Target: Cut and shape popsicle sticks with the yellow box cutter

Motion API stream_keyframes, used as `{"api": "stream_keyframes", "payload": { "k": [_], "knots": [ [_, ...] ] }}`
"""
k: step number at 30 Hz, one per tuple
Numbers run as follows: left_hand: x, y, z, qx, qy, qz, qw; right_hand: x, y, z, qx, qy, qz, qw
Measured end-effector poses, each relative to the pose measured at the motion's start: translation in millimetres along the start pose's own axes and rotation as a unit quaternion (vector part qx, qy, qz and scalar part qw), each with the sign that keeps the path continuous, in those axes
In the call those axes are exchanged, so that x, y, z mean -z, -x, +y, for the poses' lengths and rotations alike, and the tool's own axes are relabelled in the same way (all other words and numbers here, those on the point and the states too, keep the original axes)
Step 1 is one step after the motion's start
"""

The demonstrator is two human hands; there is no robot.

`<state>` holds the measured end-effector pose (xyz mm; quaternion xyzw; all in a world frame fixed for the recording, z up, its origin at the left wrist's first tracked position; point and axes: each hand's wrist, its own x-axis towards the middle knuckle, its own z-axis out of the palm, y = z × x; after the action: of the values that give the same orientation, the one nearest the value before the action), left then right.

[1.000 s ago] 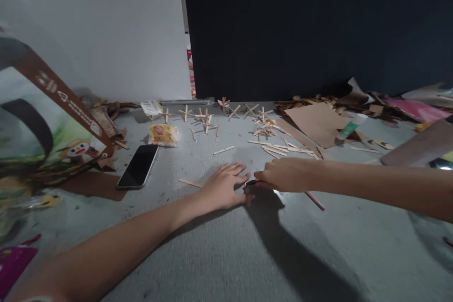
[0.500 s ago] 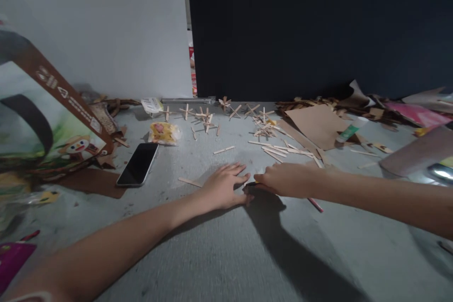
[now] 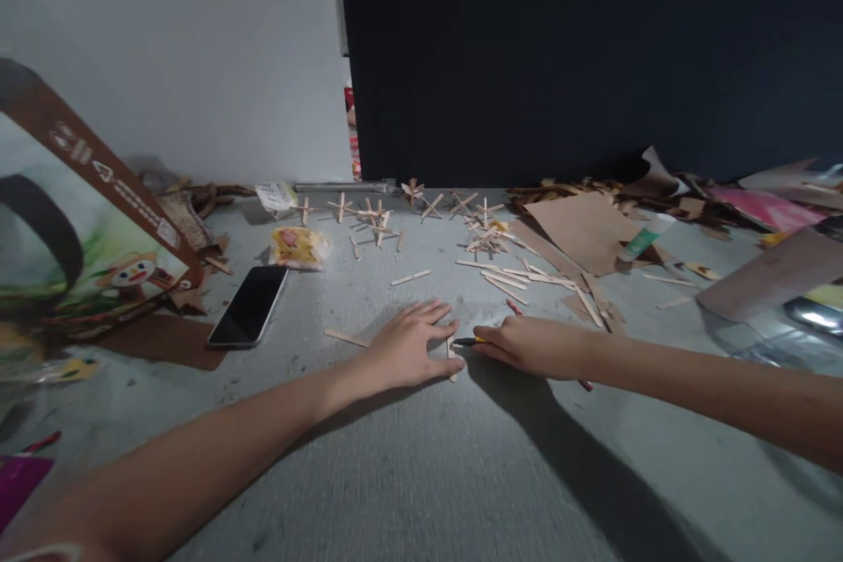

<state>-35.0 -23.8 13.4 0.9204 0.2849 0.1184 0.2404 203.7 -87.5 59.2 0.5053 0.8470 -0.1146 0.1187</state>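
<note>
Left hand [image 3: 409,344], fingers spread, is pinning the wooden stick [image 3: 451,349] at its 3 o'clock, while right hand [image 3: 530,346] is clamping fingers around an apparent cutter [image 3: 468,342], tip best staying clear of the left thumb.

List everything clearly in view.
Tool: one, dark and yellow, centre
Pinned stick: one, pale, centre
Loose sticks: many, pale, centre
Crossed sticks: several, pale, back
Rod: one, red, centre right
Phone: one, black, left
Packet: one, yellow, beside phone
Printed bag: one, multicoloured, left
Tube: one, green-white, right
Roll: one, brownish, right
Cardboard: several, brown, both sides
Panels: two, grey and black, back
Surface: one, grey, below
Left hand: one, bare, on pinned stick
Right hand: one, bare, on tool
</note>
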Motion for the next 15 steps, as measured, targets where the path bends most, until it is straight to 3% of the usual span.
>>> {"api": "stream_keyframes", "payload": {
  "k": [15],
  "knots": [
    [1.3, 0.3, 2.6, 0.002, -0.012, -0.005, 1.000, -0.7, -0.2, 1.5, 0.004, 0.001, 0.000, 1.000]
  ]
}}
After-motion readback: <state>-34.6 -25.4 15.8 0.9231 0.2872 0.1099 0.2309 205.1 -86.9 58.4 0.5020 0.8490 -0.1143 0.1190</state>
